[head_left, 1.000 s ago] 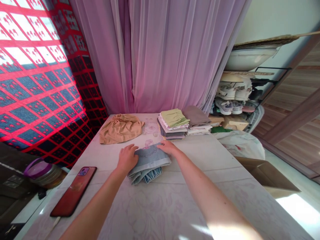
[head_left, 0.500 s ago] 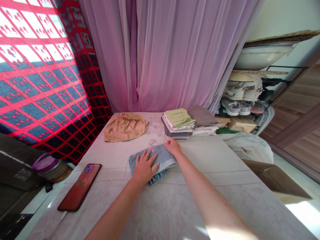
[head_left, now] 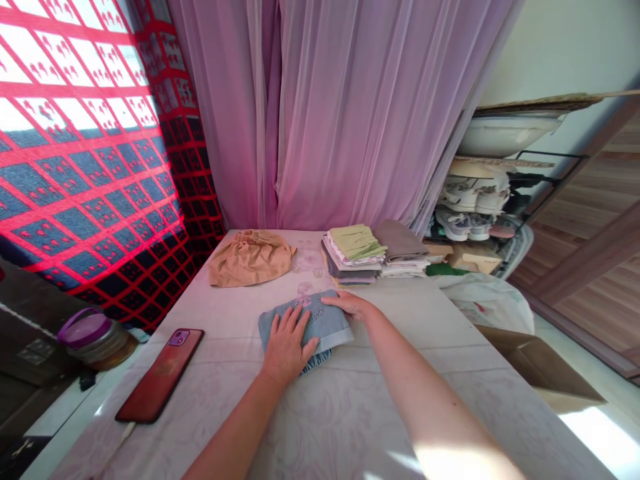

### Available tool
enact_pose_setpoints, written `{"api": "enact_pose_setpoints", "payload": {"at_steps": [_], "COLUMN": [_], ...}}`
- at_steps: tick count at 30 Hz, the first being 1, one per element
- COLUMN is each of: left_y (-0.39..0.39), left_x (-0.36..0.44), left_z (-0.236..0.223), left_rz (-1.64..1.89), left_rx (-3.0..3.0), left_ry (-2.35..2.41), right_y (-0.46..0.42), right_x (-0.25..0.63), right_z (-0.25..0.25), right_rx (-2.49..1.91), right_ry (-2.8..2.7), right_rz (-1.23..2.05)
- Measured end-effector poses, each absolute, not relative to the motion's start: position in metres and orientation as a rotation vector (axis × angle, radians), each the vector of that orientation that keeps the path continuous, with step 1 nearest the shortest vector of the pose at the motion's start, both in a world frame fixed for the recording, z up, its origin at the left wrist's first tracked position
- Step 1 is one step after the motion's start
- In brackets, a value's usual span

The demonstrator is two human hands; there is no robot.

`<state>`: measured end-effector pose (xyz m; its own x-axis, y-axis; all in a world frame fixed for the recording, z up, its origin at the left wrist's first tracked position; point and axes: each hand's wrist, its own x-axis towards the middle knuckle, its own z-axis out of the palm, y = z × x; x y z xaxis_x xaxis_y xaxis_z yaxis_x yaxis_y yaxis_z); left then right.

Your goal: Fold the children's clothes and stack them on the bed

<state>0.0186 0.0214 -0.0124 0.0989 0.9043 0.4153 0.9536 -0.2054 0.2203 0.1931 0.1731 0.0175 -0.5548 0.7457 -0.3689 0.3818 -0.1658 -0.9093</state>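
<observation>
A folded light-blue denim garment lies in the middle of the pale patterned table. My left hand rests flat on its left half, fingers stretched out and spread. My right hand lies on the garment's far right corner, fingers extended and pressed to the cloth. Neither hand lifts the garment.
A crumpled tan garment sits at the far left of the table. Two stacks of folded clothes stand at the far right. A red phone lies at the left edge. A shoe rack and a cardboard box are on the right.
My left hand moved from the garment's left edge onto its top and flattened out. My right hand shifted slightly along the far corner. The garment now lies flatter.
</observation>
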Motion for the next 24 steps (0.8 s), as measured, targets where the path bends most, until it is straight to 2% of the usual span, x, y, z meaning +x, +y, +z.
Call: {"api": "enact_pose_setpoints", "payload": {"at_steps": [4,10,13,16,20,24], "left_y": [0.019,0.014,0.009,0.006,0.008,0.012], "left_x": [0.017,0.015,0.01,-0.001,-0.023,-0.033], "left_z": [-0.015,-0.019,-0.019,-0.021,-0.027,-0.033], "left_rz": [-0.766,-0.935,-1.111,-1.448,-1.934,-2.154], "left_rx": [-2.229,-2.183,-2.165,-1.961,-1.438,-1.148], "left_ry": [-1.855,-1.747,-1.696,-1.76,-2.069,-2.337], "right_y": [0.157,0.127,0.118,0.116,0.126,0.162], "right_x": [0.199,0.197,0.189,0.181,0.176,0.178], "right_z": [0.026,0.031,0.035,0.054,0.106,0.168], "right_rx": [-1.099,-0.938,-1.092,-1.188,-1.092,-1.001], "right_ry": [-1.526,-1.411,-1.425,-1.531,-1.893,-2.029], "right_rz": [2.025,2.076,1.88,1.62,1.28,0.914]}}
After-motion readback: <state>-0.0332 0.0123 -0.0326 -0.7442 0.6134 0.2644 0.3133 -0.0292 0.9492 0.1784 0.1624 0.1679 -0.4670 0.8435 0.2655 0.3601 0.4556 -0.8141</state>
